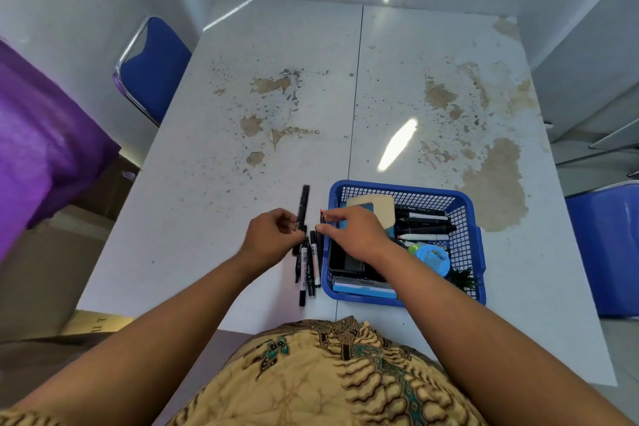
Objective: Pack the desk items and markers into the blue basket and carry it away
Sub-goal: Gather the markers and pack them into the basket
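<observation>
The worn white desk [242, 183] carries a blue mesh basket [465, 228] near its front edge, black and white markers [423, 225] inside. Loose markers [308, 268] lie just left. The left hand [273, 235] grips a black marker [304, 204]; the right hand [352, 235] pinches a smaller dark marker [322, 217].

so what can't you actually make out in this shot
Head view only:
- Long black marker in the left hand: motion-blurred, print unreadable.
- Small dark item pinched by the right hand: mostly hidden by its fingers.
- Blue mesh plastic basket: right hand and forearm cover its near-left contents.
- Loose markers on the white table: labels too small.
</observation>
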Action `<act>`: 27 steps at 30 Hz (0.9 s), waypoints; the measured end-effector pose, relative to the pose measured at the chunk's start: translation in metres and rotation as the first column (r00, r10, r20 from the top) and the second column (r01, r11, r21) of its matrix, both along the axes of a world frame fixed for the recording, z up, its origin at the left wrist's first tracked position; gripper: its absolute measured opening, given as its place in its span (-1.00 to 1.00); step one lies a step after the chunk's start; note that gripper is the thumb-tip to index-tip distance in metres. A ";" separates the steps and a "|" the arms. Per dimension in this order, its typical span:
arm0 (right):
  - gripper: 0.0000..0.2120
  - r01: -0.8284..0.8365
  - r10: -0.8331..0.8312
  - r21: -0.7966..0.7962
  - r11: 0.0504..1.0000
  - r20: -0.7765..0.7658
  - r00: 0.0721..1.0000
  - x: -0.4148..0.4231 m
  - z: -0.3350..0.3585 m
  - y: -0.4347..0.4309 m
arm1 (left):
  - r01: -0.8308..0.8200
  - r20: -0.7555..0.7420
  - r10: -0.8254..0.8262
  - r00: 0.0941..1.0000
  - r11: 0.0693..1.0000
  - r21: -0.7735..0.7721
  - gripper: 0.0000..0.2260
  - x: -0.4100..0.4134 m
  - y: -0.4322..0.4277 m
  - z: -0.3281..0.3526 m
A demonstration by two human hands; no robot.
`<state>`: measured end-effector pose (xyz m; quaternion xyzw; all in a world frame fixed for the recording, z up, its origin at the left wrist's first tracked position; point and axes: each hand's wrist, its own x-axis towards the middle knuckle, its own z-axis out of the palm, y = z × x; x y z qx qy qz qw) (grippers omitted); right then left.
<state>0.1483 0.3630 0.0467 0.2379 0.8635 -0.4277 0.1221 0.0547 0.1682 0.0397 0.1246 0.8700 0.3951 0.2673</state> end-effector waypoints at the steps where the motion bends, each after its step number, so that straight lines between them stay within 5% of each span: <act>1: -0.50 0.073 -0.075 -0.120 0.990 -0.018 0.997 0.000 0.003 0.001 | 0.016 -0.012 -0.016 1.000 0.999 0.029 -0.81 0.004 0.008 0.007; 9: -0.83 0.347 -0.442 -0.513 0.785 -0.073 0.894 0.009 0.020 0.035 | 0.204 -0.171 -0.181 0.968 0.970 0.131 -0.75 0.028 0.061 0.023; 14: -0.84 0.649 -0.839 -0.654 0.388 0.040 0.542 0.032 0.010 0.088 | 0.342 -0.157 -0.360 0.920 0.930 -0.132 -0.50 0.037 0.066 0.011; 21: -0.79 0.804 -0.939 -0.592 -0.065 0.310 0.151 0.070 -0.021 0.142 | 0.333 -0.157 -0.350 0.923 0.935 -0.124 -0.50 0.047 0.065 0.004; 25: -0.86 0.798 -0.894 -0.593 -0.103 0.407 0.187 0.070 -0.030 0.150 | 0.371 -0.121 -0.386 0.915 0.920 -0.128 -0.46 0.049 0.062 -0.001; 27: -0.73 0.793 -0.864 -0.604 -0.084 0.440 0.244 0.069 -0.031 0.149 | 0.386 -0.111 -0.400 0.910 0.913 -0.132 -0.44 0.050 0.059 -0.003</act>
